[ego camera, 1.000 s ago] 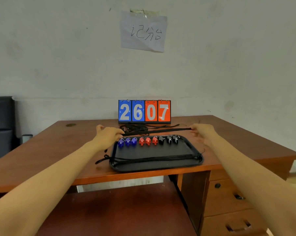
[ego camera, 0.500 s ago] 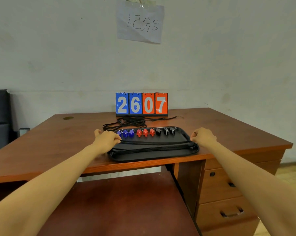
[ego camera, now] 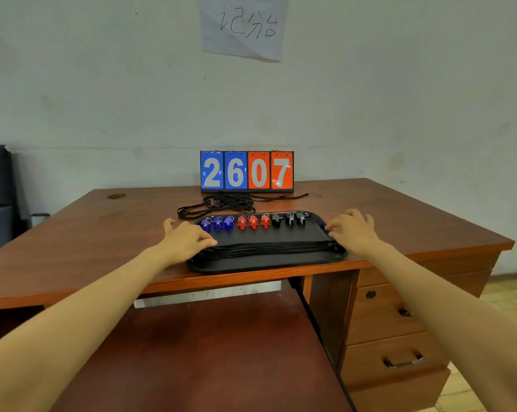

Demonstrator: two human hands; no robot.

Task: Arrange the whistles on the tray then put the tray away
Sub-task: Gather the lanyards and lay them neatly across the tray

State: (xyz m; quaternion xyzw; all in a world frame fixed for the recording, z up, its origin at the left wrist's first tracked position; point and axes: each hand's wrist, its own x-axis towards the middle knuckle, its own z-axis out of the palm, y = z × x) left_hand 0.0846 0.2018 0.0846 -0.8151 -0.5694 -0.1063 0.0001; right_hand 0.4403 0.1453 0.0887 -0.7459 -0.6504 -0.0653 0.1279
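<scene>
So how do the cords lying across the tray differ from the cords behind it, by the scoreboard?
The cords on the tray run straight, side by side, end to end; the cords behind the tray lie in a loose tangled heap. The first rest inside the tray between the left hand and right hand; the second sit on the desk, untouched. Both are thin and black.

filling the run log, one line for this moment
stage: lanyards laid | whistles: rowed on tray | left hand, right hand: at tray ends
</scene>
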